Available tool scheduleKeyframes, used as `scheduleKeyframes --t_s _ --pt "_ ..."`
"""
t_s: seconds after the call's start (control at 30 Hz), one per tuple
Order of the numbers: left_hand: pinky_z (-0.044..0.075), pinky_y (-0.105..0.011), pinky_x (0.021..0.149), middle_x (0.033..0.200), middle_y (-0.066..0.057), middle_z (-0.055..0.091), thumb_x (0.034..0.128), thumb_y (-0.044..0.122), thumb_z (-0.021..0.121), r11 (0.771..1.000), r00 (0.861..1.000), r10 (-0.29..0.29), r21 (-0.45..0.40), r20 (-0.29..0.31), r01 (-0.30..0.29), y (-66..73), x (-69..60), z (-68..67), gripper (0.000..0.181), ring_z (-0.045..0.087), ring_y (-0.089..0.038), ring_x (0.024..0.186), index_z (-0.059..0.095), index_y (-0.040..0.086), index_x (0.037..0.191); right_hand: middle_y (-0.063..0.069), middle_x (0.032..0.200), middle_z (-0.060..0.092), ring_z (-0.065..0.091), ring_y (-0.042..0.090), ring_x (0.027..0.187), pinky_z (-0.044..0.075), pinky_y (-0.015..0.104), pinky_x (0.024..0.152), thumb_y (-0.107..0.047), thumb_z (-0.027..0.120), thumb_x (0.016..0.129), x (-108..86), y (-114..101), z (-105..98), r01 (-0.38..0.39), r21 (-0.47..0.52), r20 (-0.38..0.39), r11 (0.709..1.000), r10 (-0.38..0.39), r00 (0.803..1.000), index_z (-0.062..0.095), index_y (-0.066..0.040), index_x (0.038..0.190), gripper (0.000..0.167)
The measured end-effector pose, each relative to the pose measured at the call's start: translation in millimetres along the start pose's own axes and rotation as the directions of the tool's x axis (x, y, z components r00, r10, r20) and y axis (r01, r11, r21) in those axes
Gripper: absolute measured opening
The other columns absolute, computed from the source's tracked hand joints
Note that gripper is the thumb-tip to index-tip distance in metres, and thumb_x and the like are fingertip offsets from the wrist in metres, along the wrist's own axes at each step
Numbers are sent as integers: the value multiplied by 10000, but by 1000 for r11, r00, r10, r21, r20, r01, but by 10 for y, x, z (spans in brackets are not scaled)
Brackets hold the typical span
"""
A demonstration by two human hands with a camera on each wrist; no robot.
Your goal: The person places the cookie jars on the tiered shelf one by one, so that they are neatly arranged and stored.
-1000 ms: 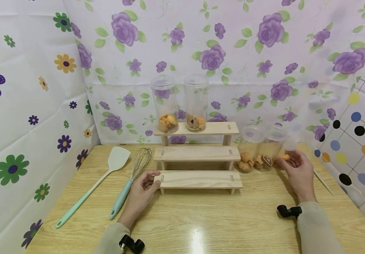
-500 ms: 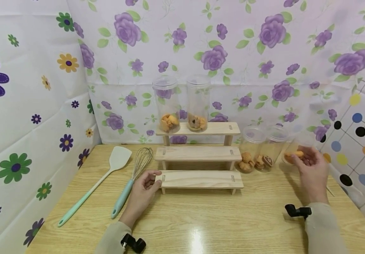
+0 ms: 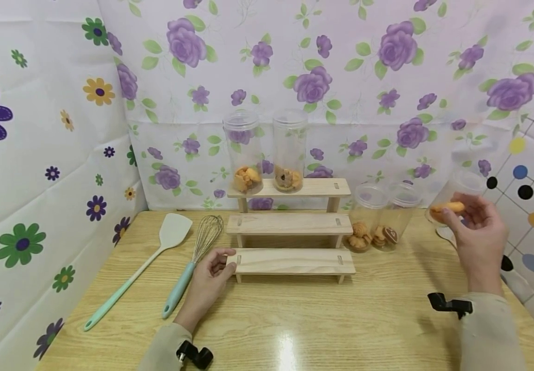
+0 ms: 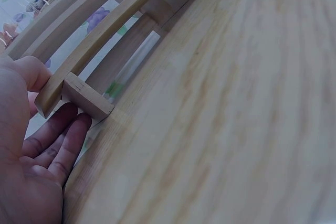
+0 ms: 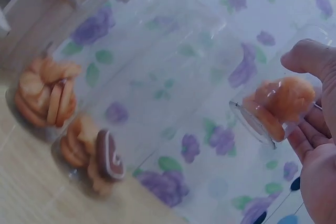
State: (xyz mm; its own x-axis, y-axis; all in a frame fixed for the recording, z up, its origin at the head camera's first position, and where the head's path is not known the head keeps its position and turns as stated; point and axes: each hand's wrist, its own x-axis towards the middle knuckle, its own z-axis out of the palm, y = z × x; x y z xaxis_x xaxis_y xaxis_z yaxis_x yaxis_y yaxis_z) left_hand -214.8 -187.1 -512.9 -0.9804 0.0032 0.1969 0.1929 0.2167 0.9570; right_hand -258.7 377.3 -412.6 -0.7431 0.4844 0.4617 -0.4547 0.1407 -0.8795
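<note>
Right hand (image 3: pixel 482 241) gripping a clear jar (image 3: pixel 454 190), seemingly off the bench (image 3: pixel 332 319), left hand (image 3: pixel 208 279) pinching the wooden rack (image 3: pixel 291 261) end.

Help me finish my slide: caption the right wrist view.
Right hand holds a clear cylindrical jar of golden-brown cookies; two similar jars stand nearby.

Wood-grain table (image 3: pixel 332 319)
Left: spatula (image 3: pixel 174 232), whisk (image 3: pixel 185 279); middle: 3-tier stand (image 3: pixel 290 223); right: 2 cookie jars (image 3: pixel 364 216), part-hidden spoon (image 3: pixel 446 234).
</note>
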Motion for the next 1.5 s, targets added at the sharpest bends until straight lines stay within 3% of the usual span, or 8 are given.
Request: scheduleKeyframes --t_s 0.2,0.4,0.57,0.8,1.1,1.3,1.5 --pt "561 -241 839 1141 -154 671 1095 144 740 1000 1000 -6 -5 5 6 3 5 -7 273 668 -230 982 722 159 1368 118 1278 759 693 168 1105 541 140 949 94 868 911 -14 -280 107 114 30 30 993 -115 993 717 88 1348 463" --pt "561 -245 824 1139 -163 678 1097 144 738 1000 1000 -6 -7 8 6 -3 11 -5 274 674 -237 977 723 165 1369 165 1260 758 718 203 1121 556 182 998 176 838 888 -26 -443 230 182 130 107 975 -196 975 695 153 1317 452" --pt "561 -244 825 1133 -155 681 1094 139 741 1000 1000 -10 -5 6 10 -2 12 -3 272 675 -238 980 724 163 1364 200 1253 754 718 215 1106 563 198 979 228 809 877 -91 -540 373 203 226 176 953 -245 953 660 205 1317 465" --pt "557 -244 815 1126 -152 684 1092 132 742 1000 1000 -9 -3 6 9 -7 17 0 270 677 -236 972 726 164 1360 253 1234 738 717 242 1104 572 238 1005 272 787 842 -237 -653 624 245 306 277 920 -333 901 654 202 1336 517" --pt "560 -247 825 1136 -160 683 1094 157 748 1000 1000 -12 -11 11 12 -18 32 0 272 675 -241 982 723 165 1365 198 1256 746 720 236 1165 561 238 1039 264 773 868 -397 -684 910 243 278 370 929 -337 866 640 198 1327 482" --pt "562 -246 833 1142 -162 687 1092 152 748 1000 1000 -14 -11 8 14 -5 23 -5 273 677 -239 988 724 169 1364 132 1276 751 723 218 1178 556 232 1053 216 804 885 -455 -679 1094 236 235 397 943 -314 862 679 88 1390 536" --pt "562 -245 823 1123 -158 687 1087 142 753 1000 1000 -16 -12 5 16 -5 14 -10 268 676 -232 972 729 165 1353 230 1315 720 720 233 1197 557 249 1070 134 825 925 -423 -706 1310 227 183 420 956 -285 862 688 30 1425 529"
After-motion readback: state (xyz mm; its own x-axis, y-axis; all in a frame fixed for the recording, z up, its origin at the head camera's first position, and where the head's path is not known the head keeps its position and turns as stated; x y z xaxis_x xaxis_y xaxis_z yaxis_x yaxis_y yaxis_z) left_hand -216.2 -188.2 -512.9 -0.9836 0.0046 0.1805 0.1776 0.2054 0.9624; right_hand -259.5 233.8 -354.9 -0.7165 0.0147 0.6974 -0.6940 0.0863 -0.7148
